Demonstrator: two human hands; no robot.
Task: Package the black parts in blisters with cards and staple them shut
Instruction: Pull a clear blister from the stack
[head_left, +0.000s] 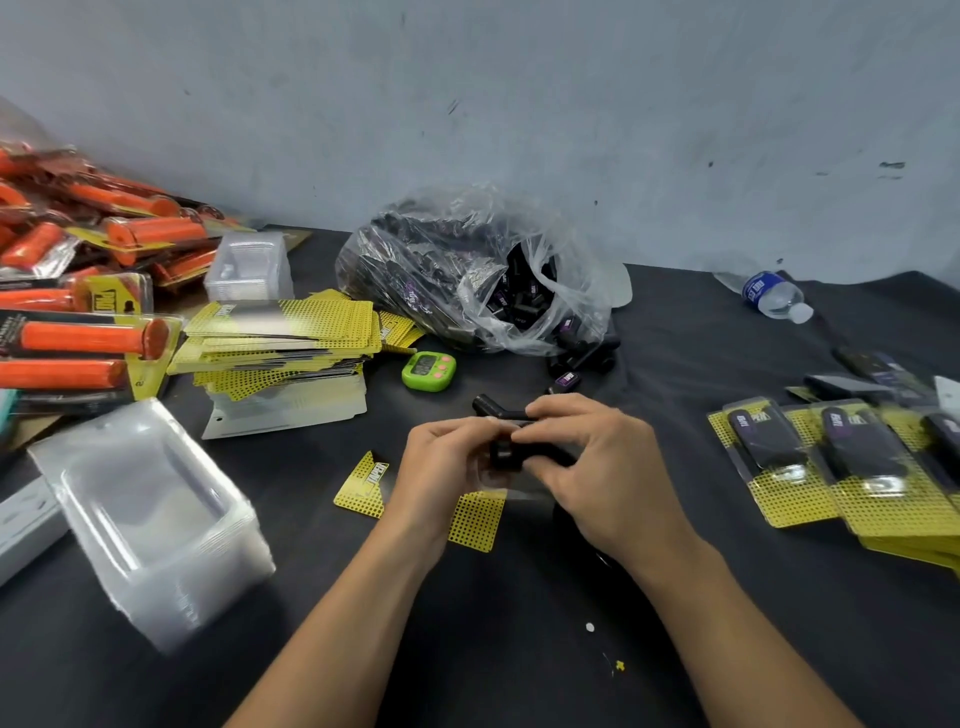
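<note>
Item: my left grip (441, 460) and right grip (597, 457), both clamped on black parts (501, 452). Beneath: yellow card (475, 519) on counter (467, 649).

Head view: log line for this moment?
left hand: holds black cylindrical part | right hand: holds same part | yellow dotted card: flat on dark table, beneath hands

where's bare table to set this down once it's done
Bare cloth lies between the plastic bag and the finished packs, also nearer than those packs. Crowded on the left: blister stack, card pile, orange packs.
</note>
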